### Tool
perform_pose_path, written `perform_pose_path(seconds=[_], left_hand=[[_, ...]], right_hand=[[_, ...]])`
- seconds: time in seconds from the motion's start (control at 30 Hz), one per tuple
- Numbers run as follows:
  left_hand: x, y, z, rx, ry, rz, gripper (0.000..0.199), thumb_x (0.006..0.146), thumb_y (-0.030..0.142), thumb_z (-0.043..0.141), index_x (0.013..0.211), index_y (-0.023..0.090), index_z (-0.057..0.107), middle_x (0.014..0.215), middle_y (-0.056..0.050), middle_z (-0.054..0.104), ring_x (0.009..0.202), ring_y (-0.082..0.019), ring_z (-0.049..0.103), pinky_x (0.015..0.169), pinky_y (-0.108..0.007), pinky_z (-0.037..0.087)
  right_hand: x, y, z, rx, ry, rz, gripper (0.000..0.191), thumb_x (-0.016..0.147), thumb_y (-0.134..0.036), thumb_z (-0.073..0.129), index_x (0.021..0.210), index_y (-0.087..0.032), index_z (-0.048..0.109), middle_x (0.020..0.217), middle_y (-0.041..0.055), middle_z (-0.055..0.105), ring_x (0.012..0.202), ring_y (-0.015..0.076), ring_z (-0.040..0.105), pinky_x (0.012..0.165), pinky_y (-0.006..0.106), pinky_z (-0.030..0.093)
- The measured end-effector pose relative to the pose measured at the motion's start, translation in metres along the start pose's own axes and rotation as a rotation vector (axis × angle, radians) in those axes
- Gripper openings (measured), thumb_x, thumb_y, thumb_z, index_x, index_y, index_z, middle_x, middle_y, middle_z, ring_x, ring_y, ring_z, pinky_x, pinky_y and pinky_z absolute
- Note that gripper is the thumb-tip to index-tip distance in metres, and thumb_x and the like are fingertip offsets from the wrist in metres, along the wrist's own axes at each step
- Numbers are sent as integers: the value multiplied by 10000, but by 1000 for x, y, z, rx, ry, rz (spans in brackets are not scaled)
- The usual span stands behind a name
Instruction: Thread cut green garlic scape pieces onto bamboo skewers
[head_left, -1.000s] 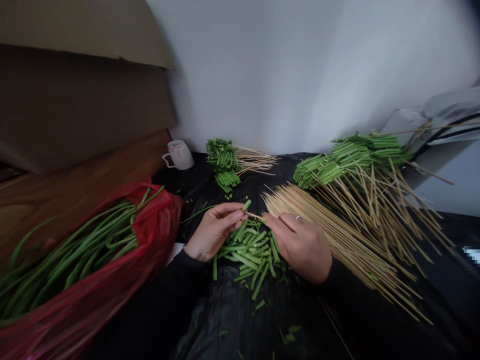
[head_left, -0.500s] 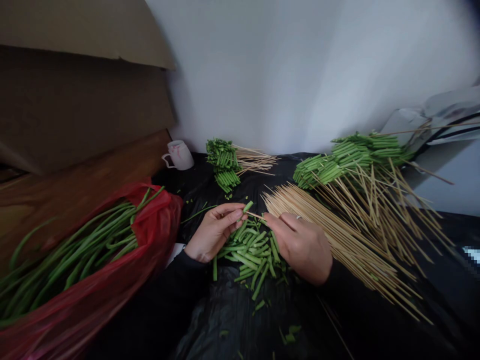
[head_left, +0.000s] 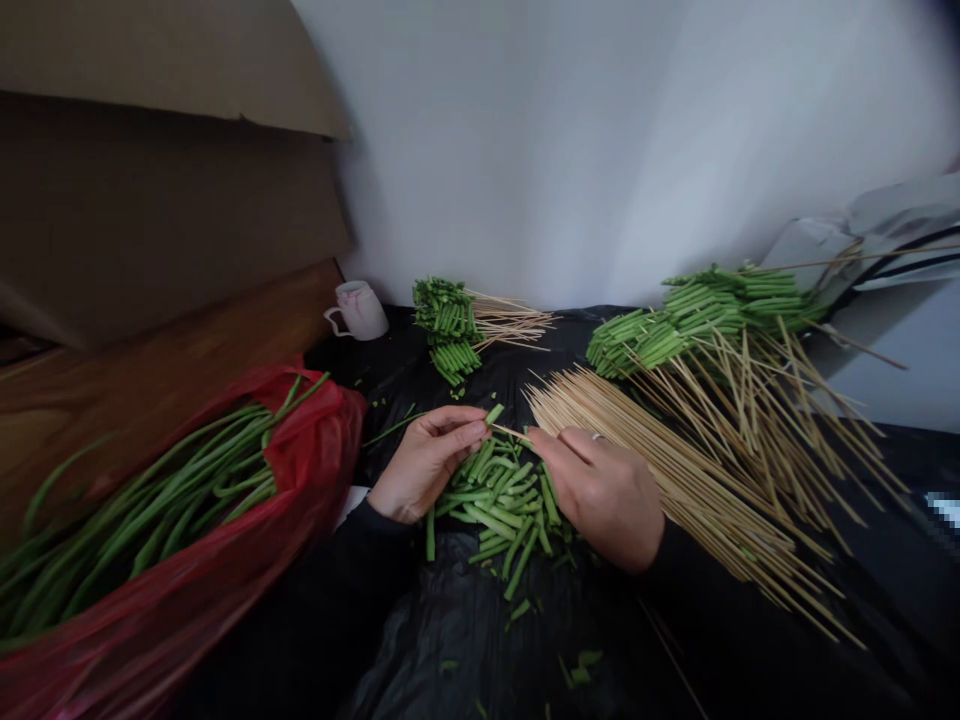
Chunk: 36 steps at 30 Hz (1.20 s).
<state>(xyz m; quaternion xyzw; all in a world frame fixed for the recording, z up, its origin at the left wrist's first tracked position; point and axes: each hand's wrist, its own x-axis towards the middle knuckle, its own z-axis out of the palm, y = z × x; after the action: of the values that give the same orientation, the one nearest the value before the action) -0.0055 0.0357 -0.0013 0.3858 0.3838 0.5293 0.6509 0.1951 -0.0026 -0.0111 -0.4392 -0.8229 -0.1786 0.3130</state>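
A bean piece [head_left: 495, 413] sits pinched in the left hand [head_left: 431, 463], between thumb and fingertips, its cut end poking out above them. A stick [head_left: 512, 432] runs to it from the right hand [head_left: 607, 490], whose thumb and fingers press together on the shaft; whether the point is inside the bean is hard to tell, as the left fingers cover that spot. If the stick slants or gets too hard a push, it could split the bean or come through into the left fingertips; a loose pinch could let the bean twist off. Just below the grip lie cut beans [head_left: 499, 515], where a dropped piece would be lost among the rest. Right of the grip lie bare sticks [head_left: 675, 460], with loaded sticks [head_left: 705, 315] beyond; ahead are a smaller bunch [head_left: 450, 315] and a mug [head_left: 362, 312]; to the left, a red bag [head_left: 326, 450] holds long beans [head_left: 180, 480].
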Motion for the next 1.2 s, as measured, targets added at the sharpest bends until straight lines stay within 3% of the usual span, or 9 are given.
perform_pose_path(seconds=[0.17, 0.47, 0.67, 1.2], left_hand=[[-1, 1, 0, 109, 27, 73, 280, 598, 176, 850, 858, 153, 748, 741, -14, 725, 690, -93, 643, 689, -188, 481], [0, -2, -5, 180, -35, 69, 310, 637, 196, 830, 929, 154, 735, 761, -23, 718, 692, -105, 641, 687, -203, 482], [0, -2, -5, 233, -41, 92, 312, 645, 218, 827, 938, 159, 740, 788, -31, 724, 718, -121, 646, 711, -226, 489], [-2, -4, 3, 200, 23, 75, 211, 605, 296, 849, 728, 148, 763, 652, -13, 688, 642, -101, 593, 670, -215, 451]], right_hand=[[-2, 0, 2, -1, -1, 5, 297, 923, -154, 455, 1133, -151, 665, 748, 30, 611, 619, 146, 547, 554, 302, 336], [-3, -6, 4, 95, -46, 65, 283, 921, -150, 435, 1087, -156, 663, 738, 29, 614, 621, 144, 552, 571, 284, 349], [-2, -9, 6, 287, -102, 171, 251, 925, -136, 429, 1025, -159, 658, 831, 52, 660, 773, 160, 618, 694, 265, 416], [-1, -13, 4, 283, -54, 184, 229, 921, -111, 434, 975, -149, 653, 810, 54, 670, 749, 168, 629, 685, 271, 418]])
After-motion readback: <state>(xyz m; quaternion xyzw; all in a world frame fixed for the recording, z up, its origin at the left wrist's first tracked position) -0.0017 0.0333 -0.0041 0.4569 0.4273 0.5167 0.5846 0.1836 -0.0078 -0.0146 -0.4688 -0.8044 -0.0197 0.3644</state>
